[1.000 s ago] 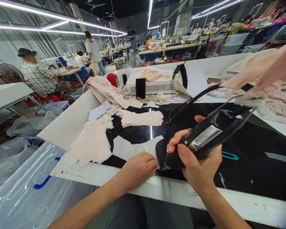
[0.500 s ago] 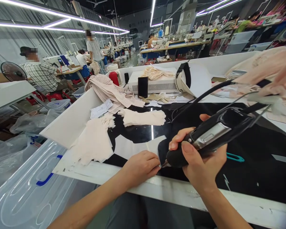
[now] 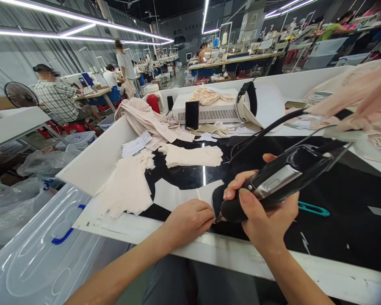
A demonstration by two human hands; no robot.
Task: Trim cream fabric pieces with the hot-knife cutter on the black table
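My right hand (image 3: 268,216) is wrapped around a black corded handheld power tool (image 3: 273,182) with a silver plate on its side. The tool tilts down to the left, and its narrow tip comes close to my left fingertips. With fingers bunched together, my left hand (image 3: 190,222) grips the near right corner of a white fabric piece (image 3: 174,195) lying on the black glossy work surface (image 3: 320,233). The fingertips partly hide that corner. Stacks of cream fabric pieces (image 3: 193,156) lie behind and to the left of it.
A teal slotted tool (image 3: 314,208) lies right of my right hand. Further back are a phone (image 3: 192,114), a white vented box (image 3: 206,112) and a white visor (image 3: 263,103). Clear plastic bins (image 3: 41,254) stand at left. Pale fabric and a cable hang at upper right.
The view has shifted slightly. My hands, the power tool and the white fabric piece hold nearly the same positions relative to each other.
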